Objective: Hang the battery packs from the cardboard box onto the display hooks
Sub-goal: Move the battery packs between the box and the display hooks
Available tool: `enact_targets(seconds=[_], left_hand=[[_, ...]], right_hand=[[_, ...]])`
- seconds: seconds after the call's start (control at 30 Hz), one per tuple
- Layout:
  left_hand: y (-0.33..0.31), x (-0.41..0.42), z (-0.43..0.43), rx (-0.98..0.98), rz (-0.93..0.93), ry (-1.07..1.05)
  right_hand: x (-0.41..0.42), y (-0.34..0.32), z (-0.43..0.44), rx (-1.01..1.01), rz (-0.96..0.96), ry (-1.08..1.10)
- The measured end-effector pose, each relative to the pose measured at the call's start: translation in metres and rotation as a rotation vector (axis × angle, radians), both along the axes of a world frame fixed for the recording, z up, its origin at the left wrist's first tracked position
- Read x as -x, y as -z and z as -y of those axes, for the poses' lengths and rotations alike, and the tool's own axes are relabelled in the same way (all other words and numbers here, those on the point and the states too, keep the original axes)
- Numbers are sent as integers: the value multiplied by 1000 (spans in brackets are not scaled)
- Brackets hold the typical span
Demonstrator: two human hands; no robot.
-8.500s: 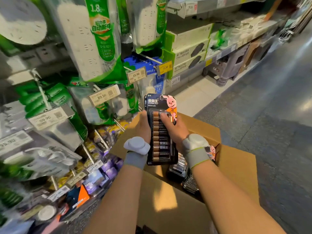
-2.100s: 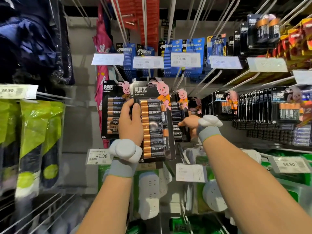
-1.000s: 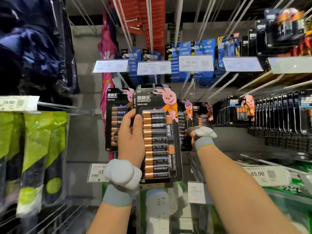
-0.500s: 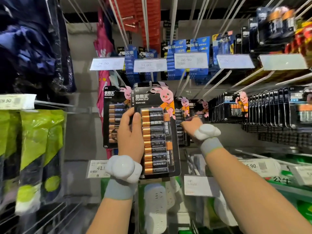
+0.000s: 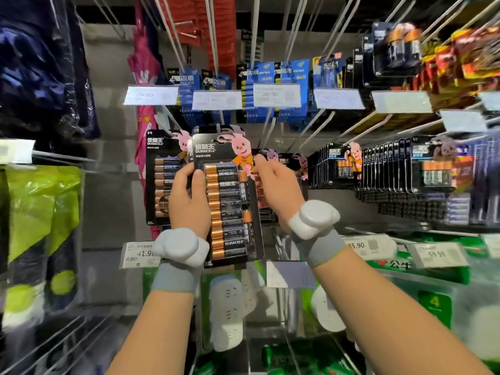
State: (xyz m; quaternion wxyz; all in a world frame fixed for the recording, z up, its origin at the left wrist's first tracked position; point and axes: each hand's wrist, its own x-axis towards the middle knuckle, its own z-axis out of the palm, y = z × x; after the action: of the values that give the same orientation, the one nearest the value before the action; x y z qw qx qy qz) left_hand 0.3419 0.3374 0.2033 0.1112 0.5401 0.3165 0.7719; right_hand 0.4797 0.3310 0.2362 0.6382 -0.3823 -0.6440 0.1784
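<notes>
Both of my forearms rise from the lower edge of the view, each with a grey band carrying a white pod: the left wristband (image 5: 178, 249) and the right wristband (image 5: 313, 224). My left hand (image 5: 189, 197) grips the battery pack (image 5: 228, 204) along its left edge, thumb flat on the front beside the top cells, fingers curled round behind. My right hand (image 5: 278, 189) lies against the pack's right edge near the upper corner, back of the hand toward me; I cannot tell whether its fingers pinch the card or only touch it. The battery pack is upright, face toward me, held in front of the display between the two hands. Its bottom edge sits just above a pale price tag (image 5: 288, 274) and the white power strips (image 5: 230, 309) hanging below. Just behind its left edge hangs a second pack (image 5: 162, 180) of the same kind, partly covered by my left hand. The top edge overlaps another card behind it; I cannot tell whether the hang hole is on a hook. Up and right of my right hand, bare hooks (image 5: 313, 128) slant out toward me with open space between them. Farther right, a dense row of packs (image 5: 384, 169) fills its hooks edge to edge. Above, blue packs (image 5: 270, 77) hang behind a line of white price labels (image 5: 276, 94). Far left, green bags (image 5: 40, 212) hang well apart from the battery pack.
</notes>
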Motion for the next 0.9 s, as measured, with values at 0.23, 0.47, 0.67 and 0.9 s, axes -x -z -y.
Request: enact_targets(seconds=[0.23,0.47,0.67,0.9], left_hand=[[3,-3,4,50,-2,16],[6,-5,9,47,45,8],[6,-9,12,16,63,16],[4,-6,16,30,44,25]], right_hand=[[7,12,9,21,-27,-69],[-4,21,17,101,-22,-208],[-7,26,15,129,-177,-279],[-29,29,13,127,-397,-339]])
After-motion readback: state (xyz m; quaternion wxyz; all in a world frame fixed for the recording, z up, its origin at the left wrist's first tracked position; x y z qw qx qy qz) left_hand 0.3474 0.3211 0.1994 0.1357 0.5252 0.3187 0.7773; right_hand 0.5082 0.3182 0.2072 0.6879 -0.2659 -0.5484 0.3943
